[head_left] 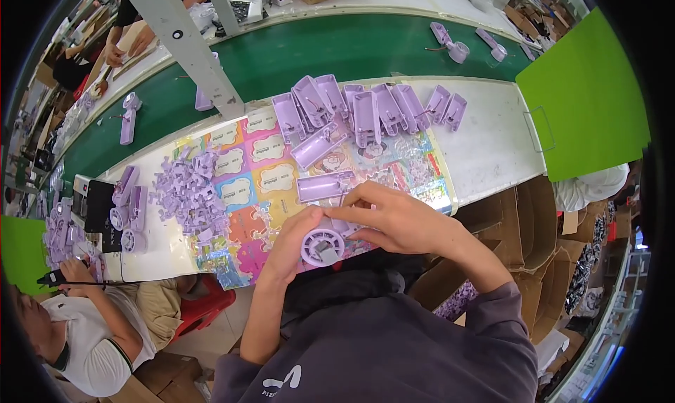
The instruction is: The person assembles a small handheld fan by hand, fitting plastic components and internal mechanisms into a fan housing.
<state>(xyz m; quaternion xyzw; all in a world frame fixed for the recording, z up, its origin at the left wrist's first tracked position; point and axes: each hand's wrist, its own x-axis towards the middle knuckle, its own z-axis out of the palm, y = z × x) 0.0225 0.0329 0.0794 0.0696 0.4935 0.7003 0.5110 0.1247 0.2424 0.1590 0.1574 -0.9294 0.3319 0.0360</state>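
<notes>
Close to my body, at the near edge of the table, my left hand (287,245) is closed round the round end of a lilac plastic housing (313,243). A spoked ring with a grey block (325,252) inside it faces up. My right hand (397,217) bends over the housing's other end, thumb and fingers closing on it; whether they pinch a small part is hidden. Just beyond my hands lies an open lilac half-shell (323,186). Another shell (316,146) lies slanted behind it, before a row of several shells (365,115). Small lilac pieces (186,192) are heaped to the left.
A green conveyor belt (302,48) runs behind the table, with a white post (179,41) at its near edge. Cardboard boxes (520,220) stand at right below a green panel (583,101). At left, a co-worker (98,326) sits beside more lilac housings (128,213).
</notes>
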